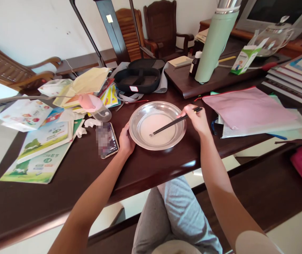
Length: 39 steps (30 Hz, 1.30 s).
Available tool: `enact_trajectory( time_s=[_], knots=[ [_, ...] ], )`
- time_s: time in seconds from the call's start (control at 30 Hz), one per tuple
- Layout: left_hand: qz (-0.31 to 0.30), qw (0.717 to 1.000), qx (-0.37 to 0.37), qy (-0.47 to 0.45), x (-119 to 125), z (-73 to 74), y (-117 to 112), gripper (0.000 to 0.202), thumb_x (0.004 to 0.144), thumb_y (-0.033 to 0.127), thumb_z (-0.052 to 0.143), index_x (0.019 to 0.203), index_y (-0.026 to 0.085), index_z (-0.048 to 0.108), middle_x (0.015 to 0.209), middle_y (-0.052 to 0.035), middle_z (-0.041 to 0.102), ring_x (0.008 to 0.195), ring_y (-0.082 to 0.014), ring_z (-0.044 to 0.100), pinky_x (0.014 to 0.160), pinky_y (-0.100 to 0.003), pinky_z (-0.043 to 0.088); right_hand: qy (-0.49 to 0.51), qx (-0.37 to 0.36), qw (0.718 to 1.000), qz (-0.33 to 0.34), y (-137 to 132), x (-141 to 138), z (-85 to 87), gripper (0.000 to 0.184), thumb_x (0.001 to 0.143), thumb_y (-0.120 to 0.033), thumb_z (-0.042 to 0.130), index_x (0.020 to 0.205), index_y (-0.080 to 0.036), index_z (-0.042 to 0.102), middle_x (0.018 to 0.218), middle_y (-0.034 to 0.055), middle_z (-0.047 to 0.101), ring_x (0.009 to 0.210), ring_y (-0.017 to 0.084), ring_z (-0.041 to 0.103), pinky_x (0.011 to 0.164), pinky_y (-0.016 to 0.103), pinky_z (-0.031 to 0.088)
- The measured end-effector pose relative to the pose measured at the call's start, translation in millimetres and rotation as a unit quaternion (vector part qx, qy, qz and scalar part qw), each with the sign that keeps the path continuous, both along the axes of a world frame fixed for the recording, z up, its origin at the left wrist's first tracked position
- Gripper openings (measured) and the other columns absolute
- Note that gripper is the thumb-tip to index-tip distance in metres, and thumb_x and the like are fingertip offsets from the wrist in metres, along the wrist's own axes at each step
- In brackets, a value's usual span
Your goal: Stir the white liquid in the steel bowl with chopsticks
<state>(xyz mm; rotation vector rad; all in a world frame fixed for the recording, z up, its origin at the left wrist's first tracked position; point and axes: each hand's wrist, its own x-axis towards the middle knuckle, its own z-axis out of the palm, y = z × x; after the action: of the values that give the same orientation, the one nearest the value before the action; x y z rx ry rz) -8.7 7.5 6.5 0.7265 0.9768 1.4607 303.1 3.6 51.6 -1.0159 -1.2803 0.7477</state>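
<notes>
A shiny metal basin (137, 138) rests near the front edge of the dark wooden table, with a whitish liquid (151, 128) in its bottom. My left hand (127, 141) grips the basin's left rim, the fingers partly hidden behind it. Over the right rim, my right hand (197, 118) is closed around a pair of black chopsticks (170, 124). Their tips reach down to the liquid, close to the basin's middle. Just left of my left hand lies a phone (111, 141) with a partly blurred screen.
Booklets (42, 158), tissue packs (25, 114) and a pink-topped bottle (94, 106) crowd the left. Behind the basin sits a black case (137, 77). A green thermos (216, 46) stands on a raised board at the back right, above a pink zip pouch (251, 107).
</notes>
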Motion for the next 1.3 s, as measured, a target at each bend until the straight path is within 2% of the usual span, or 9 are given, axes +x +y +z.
enact_trajectory(
  time_s=[0.1, 0.27, 0.47, 0.67, 0.73, 0.87, 1.07, 1.23, 1.3],
  knots=[
    [-0.003, 1.000, 0.003, 0.000, 0.6, 0.9, -0.3, 0.037, 0.081, 0.051, 0.085, 0.106, 0.025, 0.086, 0.123, -0.0096, 0.091, 0.145, -0.0420, 0.076, 0.125, -0.053, 0.061, -0.006, 0.009, 1.000, 0.012, 0.7, -2.7, 0.0, 0.068, 0.084, -0.097, 0.084, 0.071, -0.030, 0.075, 0.069, 0.0016, 0.082, 0.077, 0.029, 0.087, 0.084, 0.046, 0.073],
    [0.000, 1.000, -0.002, 0.001, -0.6, 0.2, -0.6, 0.033, 0.081, 0.049, 0.084, 0.102, 0.024, 0.084, 0.119, -0.0089, 0.091, 0.146, -0.0414, 0.075, 0.125, -0.054, 0.061, 0.043, 0.042, 0.995, -0.081, 4.6, 6.1, -4.7, 0.068, 0.095, -0.091, 0.077, 0.066, -0.030, 0.067, 0.064, 0.0031, 0.077, 0.083, 0.032, 0.089, 0.087, 0.048, 0.073],
    [0.000, 1.000, -0.001, -0.004, -0.1, -0.1, -0.2, 0.034, 0.082, 0.048, 0.084, 0.106, 0.025, 0.087, 0.120, -0.0082, 0.091, 0.141, -0.0397, 0.077, 0.123, -0.051, 0.061, -0.005, -0.009, 1.000, 0.014, 0.9, -2.1, -1.0, 0.071, 0.083, -0.099, 0.082, 0.069, -0.030, 0.072, 0.065, 0.0020, 0.078, 0.078, 0.031, 0.087, 0.081, 0.046, 0.071],
    [0.002, 1.000, -0.002, -0.003, -0.4, -1.6, 0.7, 0.031, 0.082, 0.048, 0.083, 0.103, 0.025, 0.086, 0.113, -0.0077, 0.090, 0.139, -0.0395, 0.078, 0.122, -0.051, 0.061, 0.034, 0.024, 0.996, -0.079, 2.4, 2.9, 1.2, 0.075, 0.087, -0.101, 0.076, 0.062, -0.032, 0.064, 0.058, 0.0008, 0.071, 0.078, 0.031, 0.087, 0.084, 0.048, 0.072],
    [0.002, 1.000, -0.001, -0.002, -0.9, -1.7, 0.8, 0.033, 0.083, 0.047, 0.083, 0.107, 0.025, 0.087, 0.113, -0.0071, 0.090, 0.137, -0.0385, 0.079, 0.122, -0.050, 0.061, 0.029, 0.015, 0.998, -0.056, 0.6, 2.3, 1.7, 0.076, 0.086, -0.102, 0.076, 0.060, -0.032, 0.063, 0.057, 0.0012, 0.070, 0.078, 0.032, 0.087, 0.081, 0.048, 0.072],
    [-0.002, 1.000, 0.003, -0.007, -0.8, -1.0, 0.8, 0.036, 0.085, 0.046, 0.083, 0.115, 0.026, 0.090, 0.119, -0.0068, 0.091, 0.136, -0.0377, 0.079, 0.121, -0.048, 0.061, -0.017, -0.001, 1.000, 0.021, -1.8, -2.6, 3.2, 0.071, 0.083, -0.100, 0.081, 0.070, -0.031, 0.075, 0.066, 0.0022, 0.078, 0.080, 0.031, 0.087, 0.083, 0.047, 0.072],
    [0.003, 1.000, 0.001, -0.009, 0.5, -1.2, 0.9, 0.031, 0.083, 0.046, 0.083, 0.105, 0.025, 0.089, 0.114, -0.0069, 0.091, 0.137, -0.0393, 0.079, 0.122, -0.050, 0.062, 0.025, 0.026, 0.997, -0.067, 1.4, 3.8, 1.1, 0.074, 0.088, -0.101, 0.076, 0.064, -0.031, 0.066, 0.060, 0.0010, 0.073, 0.075, 0.030, 0.085, 0.084, 0.048, 0.072],
    [0.010, 1.000, 0.001, -0.002, 0.7, -0.3, 0.7, 0.036, 0.084, 0.049, 0.085, 0.111, 0.026, 0.089, 0.116, -0.0072, 0.091, 0.139, -0.0402, 0.078, 0.122, -0.051, 0.061, -0.007, -0.006, 1.000, 0.024, -1.9, -0.9, 2.7, 0.072, 0.084, -0.099, 0.081, 0.067, -0.030, 0.071, 0.063, 0.0016, 0.076, 0.075, 0.030, 0.086, 0.080, 0.046, 0.072],
    [0.008, 1.000, 0.001, 0.000, 0.6, 0.0, 0.5, 0.038, 0.084, 0.049, 0.084, 0.113, 0.026, 0.088, 0.121, -0.0081, 0.091, 0.143, -0.0409, 0.077, 0.124, -0.053, 0.061, -0.014, -0.003, 1.000, 0.026, -1.1, -1.8, 2.8, 0.070, 0.083, -0.099, 0.083, 0.071, -0.031, 0.074, 0.066, 0.0013, 0.077, 0.077, 0.030, 0.086, 0.085, 0.048, 0.072]
  ],
)
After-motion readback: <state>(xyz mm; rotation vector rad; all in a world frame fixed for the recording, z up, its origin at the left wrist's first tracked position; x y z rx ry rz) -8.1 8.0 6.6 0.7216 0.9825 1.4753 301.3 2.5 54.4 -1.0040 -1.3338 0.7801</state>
